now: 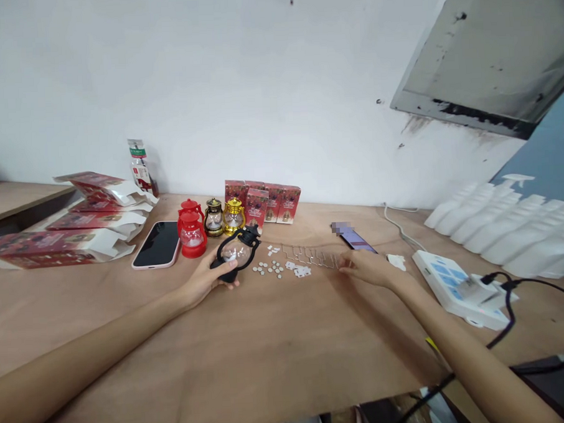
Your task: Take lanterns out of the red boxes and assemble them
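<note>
My left hand (209, 281) is closed around the base of a small black lantern (238, 252), which tilts to the right above the table. My right hand (365, 268) reaches to the right end of a row of thin bent metal wires (309, 256); its fingers are pinched together there, and what is between them is too small to make out. Between the hands lie several button cells (268, 268) and small white pieces (299, 270). Just behind my left hand stand red lanterns (192, 234), a bronze lantern (214, 218) and a gold lantern (234, 216).
Small red boxes (257, 206) stand by the wall. Flattened red cartons (62, 246) and a pink-edged phone (156, 245) lie left. Another phone (357, 239) lies beyond my right hand. A white power strip (456, 288) with black cables and white spray bottles (507, 226) occupy the right.
</note>
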`<act>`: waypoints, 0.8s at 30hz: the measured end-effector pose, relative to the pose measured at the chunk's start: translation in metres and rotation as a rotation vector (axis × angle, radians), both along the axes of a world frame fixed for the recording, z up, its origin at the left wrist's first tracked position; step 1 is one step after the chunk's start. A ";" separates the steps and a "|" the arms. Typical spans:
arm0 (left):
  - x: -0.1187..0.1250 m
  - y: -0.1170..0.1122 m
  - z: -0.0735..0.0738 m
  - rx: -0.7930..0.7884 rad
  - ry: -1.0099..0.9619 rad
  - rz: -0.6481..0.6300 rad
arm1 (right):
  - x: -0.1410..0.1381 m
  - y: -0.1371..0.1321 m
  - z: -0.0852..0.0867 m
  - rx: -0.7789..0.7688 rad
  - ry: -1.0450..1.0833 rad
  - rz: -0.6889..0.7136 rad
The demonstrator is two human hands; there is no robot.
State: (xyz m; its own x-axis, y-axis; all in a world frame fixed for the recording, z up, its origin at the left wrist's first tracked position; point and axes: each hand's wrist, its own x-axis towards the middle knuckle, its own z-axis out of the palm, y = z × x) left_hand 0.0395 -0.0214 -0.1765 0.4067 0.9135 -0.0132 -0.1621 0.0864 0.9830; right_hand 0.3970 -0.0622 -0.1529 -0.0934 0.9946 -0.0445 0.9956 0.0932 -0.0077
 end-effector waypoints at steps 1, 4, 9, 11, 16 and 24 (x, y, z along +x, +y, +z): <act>0.000 0.000 0.000 -0.001 -0.013 0.008 | -0.001 -0.001 0.001 0.001 -0.010 -0.001; -0.001 0.001 -0.002 -0.007 -0.074 0.012 | -0.010 0.003 0.008 0.088 -0.029 0.011; -0.002 0.005 -0.006 -0.045 -0.168 0.032 | -0.068 0.027 0.012 0.589 0.223 0.214; -0.001 0.007 -0.007 -0.081 -0.196 0.032 | -0.106 0.035 0.001 0.746 0.419 0.327; 0.004 0.011 -0.008 -0.180 -0.259 0.148 | -0.181 0.031 -0.039 0.996 0.567 0.589; 0.005 0.003 -0.008 -0.280 -0.338 0.060 | -0.186 0.026 -0.049 1.040 0.310 0.730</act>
